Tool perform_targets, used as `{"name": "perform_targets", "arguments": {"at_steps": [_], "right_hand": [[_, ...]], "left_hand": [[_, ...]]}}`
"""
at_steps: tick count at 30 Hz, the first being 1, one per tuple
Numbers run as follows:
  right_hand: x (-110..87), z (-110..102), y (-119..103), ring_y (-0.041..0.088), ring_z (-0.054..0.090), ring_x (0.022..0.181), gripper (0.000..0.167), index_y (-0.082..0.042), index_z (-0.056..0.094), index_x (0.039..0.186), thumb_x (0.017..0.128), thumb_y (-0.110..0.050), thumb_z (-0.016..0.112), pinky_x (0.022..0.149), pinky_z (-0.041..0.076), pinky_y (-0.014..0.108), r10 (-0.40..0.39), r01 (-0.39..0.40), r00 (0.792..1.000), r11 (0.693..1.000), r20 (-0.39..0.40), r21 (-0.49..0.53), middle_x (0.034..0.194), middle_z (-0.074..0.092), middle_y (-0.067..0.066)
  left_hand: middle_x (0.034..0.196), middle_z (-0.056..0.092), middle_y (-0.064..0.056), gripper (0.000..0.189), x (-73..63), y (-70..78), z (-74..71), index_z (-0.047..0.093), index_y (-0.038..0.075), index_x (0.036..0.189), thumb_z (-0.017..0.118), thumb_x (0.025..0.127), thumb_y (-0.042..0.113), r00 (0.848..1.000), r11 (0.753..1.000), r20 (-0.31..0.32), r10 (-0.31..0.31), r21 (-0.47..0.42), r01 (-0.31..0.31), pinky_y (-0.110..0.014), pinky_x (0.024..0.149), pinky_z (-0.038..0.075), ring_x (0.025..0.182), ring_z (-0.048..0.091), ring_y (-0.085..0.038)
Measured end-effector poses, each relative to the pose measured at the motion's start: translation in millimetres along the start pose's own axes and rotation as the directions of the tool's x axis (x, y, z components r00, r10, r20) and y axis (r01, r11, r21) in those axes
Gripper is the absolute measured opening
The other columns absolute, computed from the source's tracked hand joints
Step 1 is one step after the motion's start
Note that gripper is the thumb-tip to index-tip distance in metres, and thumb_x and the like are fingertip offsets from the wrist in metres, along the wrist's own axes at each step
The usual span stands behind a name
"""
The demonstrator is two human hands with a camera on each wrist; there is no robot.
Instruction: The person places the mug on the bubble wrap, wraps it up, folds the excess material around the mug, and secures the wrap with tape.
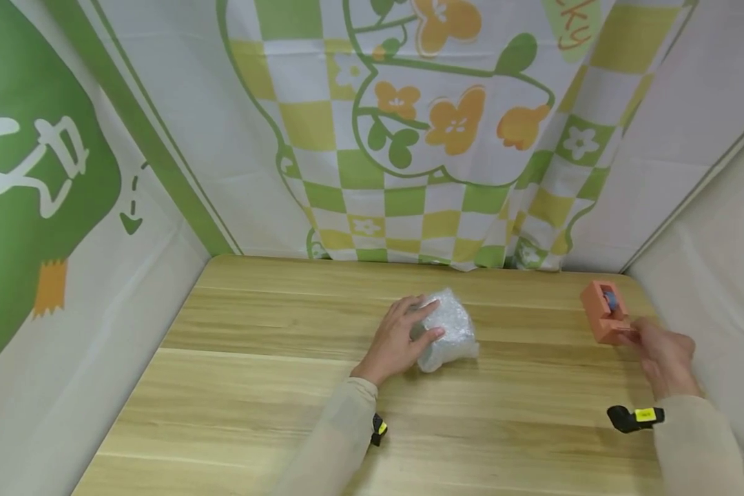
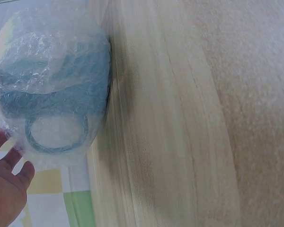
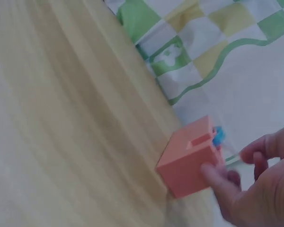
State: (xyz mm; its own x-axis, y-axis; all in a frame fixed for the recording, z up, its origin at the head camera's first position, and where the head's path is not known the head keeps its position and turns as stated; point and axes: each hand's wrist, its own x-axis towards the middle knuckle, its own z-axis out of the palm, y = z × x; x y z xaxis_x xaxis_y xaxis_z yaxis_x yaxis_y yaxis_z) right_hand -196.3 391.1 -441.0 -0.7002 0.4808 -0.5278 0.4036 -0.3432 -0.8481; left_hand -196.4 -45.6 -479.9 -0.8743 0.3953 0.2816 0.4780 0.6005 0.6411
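Observation:
A blue mug wrapped in bubble wrap [image 1: 451, 320] lies on the wooden table, its ring handle showing through the wrap in the left wrist view. My left hand [image 1: 398, 337] holds it from the left side, thumb on the near part and fingers spread over the top and far side. At the far right stands a coral-pink tape dispenser [image 1: 597, 311] with a blue-cored roll. My right hand [image 1: 666, 351] is at its front end. In the right wrist view, thumb and fingers are parted, one fingertip [image 3: 209, 171] close against the pink body [image 3: 185, 172].
The wooden table [image 1: 254, 413] meets a checked floral curtain [image 1: 403, 207] at its back edge. Pale fabric walls rise at both sides, the right one [image 1: 713, 262] close beside the dispenser and right hand.

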Motion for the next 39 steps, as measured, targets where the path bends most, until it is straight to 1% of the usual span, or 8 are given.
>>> {"name": "perform_targets", "arguments": {"at_steps": [3, 6, 12, 20, 23, 28, 34, 39], "right_hand": [[-1.9, -4.7, 7.0, 0.017, 0.072, 0.065, 0.007, -0.001, 0.053, 0.095, 0.095, 0.003, 0.059, 0.069, 0.061, 0.029, 0.001, -0.011, 0.998, 0.988, 0.065, 0.154, 0.071, 0.064, 0.008], [-5.2, -8.2, 12.0, 0.020, 0.072, 0.066, 0.012, -0.003, 0.062, 0.084, 0.096, 0.000, 0.064, 0.069, 0.061, 0.032, -0.026, -0.001, 0.992, 0.977, 0.123, 0.214, 0.071, 0.066, 0.010], [-11.0, -16.1, 14.6, 0.017, 0.071, 0.062, 0.023, -0.009, 0.072, 0.072, 0.095, -0.010, 0.069, 0.065, 0.061, 0.030, -0.076, 0.062, 0.981, 0.995, 0.180, 0.083, 0.069, 0.067, 0.007], [-9.6, -24.4, 12.7, 0.015, 0.071, 0.061, 0.032, -0.014, 0.076, 0.069, 0.096, -0.001, 0.065, 0.062, 0.060, 0.028, -0.112, 0.125, 0.959, 0.992, 0.262, -0.033, 0.069, 0.071, 0.004], [-5.2, -25.4, 13.0, 0.010, 0.067, 0.059, 0.034, -0.017, 0.075, 0.068, 0.097, -0.004, 0.064, 0.059, 0.059, 0.026, -0.100, 0.140, 0.964, 0.979, 0.247, -0.150, 0.068, 0.069, -0.001], [2.7, -21.7, 14.2, 0.009, 0.058, 0.056, 0.030, -0.015, 0.069, 0.067, 0.096, -0.020, 0.069, 0.052, 0.054, 0.025, -0.093, 0.141, 0.982, 0.938, 0.163, -0.316, 0.064, 0.062, -0.003], [10.3, -17.2, 13.8, 0.009, 0.053, 0.052, 0.030, -0.013, 0.069, 0.064, 0.091, -0.024, 0.077, 0.047, 0.049, 0.025, -0.094, 0.110, 0.993, 0.955, 0.070, -0.277, 0.060, 0.059, -0.003], [13.0, -17.7, 17.1, 0.008, 0.050, 0.051, 0.029, -0.015, 0.070, 0.064, 0.090, -0.023, 0.078, 0.045, 0.045, 0.026, -0.050, 0.054, 0.998, 0.968, 0.024, -0.244, 0.057, 0.057, -0.004]], "left_hand": [[0.154, 0.045, -0.012, 0.055, 0.1, 0.1, 0.1, 0.053, 0.017, 0.149, 0.061, 0.101, 0.043, 1.000, 1.000, -0.006, 0.002, -0.005, -0.002, -0.051, 0.118, 0.029, 0.144, 0.037, -0.030], [0.154, 0.045, -0.012, 0.055, 0.8, -0.6, 0.9, 0.054, 0.018, 0.148, 0.061, 0.100, 0.043, 1.000, 1.000, -0.011, 0.002, -0.007, -0.002, -0.050, 0.118, 0.029, 0.143, 0.037, -0.029], [0.153, 0.045, -0.012, 0.054, 1.0, -0.1, 1.3, 0.054, 0.018, 0.148, 0.062, 0.100, 0.042, 1.000, 1.000, -0.019, 0.002, -0.020, -0.003, -0.051, 0.117, 0.030, 0.143, 0.038, -0.030], [0.154, 0.045, -0.012, 0.055, 1.5, 0.3, 0.8, 0.053, 0.017, 0.148, 0.063, 0.100, 0.042, 1.000, 1.000, -0.005, -0.005, -0.014, 0.005, -0.050, 0.118, 0.030, 0.143, 0.037, -0.030], [0.154, 0.045, -0.013, 0.055, 1.2, 1.0, 0.2, 0.053, 0.017, 0.148, 0.063, 0.100, 0.042, 1.000, 1.000, -0.008, 0.003, -0.014, -0.003, -0.051, 0.117, 0.030, 0.143, 0.038, -0.030], [0.154, 0.044, -0.012, 0.055, 0.5, 0.8, 0.1, 0.053, 0.017, 0.149, 0.062, 0.100, 0.042, 1.000, 1.000, -0.006, 0.000, -0.018, 0.000, -0.052, 0.117, 0.030, 0.144, 0.037, -0.030], [0.154, 0.044, -0.012, 0.055, 0.2, 1.3, 0.1, 0.053, 0.017, 0.149, 0.062, 0.100, 0.042, 1.000, 1.000, -0.010, 0.000, -0.026, 0.000, -0.052, 0.117, 0.030, 0.144, 0.037, -0.030], [0.154, 0.045, -0.012, 0.055, 0.4, 1.6, 0.6, 0.054, 0.017, 0.148, 0.063, 0.100, 0.042, 1.000, 1.000, -0.010, -0.004, -0.021, 0.004, -0.052, 0.117, 0.030, 0.144, 0.037, -0.030]]}}
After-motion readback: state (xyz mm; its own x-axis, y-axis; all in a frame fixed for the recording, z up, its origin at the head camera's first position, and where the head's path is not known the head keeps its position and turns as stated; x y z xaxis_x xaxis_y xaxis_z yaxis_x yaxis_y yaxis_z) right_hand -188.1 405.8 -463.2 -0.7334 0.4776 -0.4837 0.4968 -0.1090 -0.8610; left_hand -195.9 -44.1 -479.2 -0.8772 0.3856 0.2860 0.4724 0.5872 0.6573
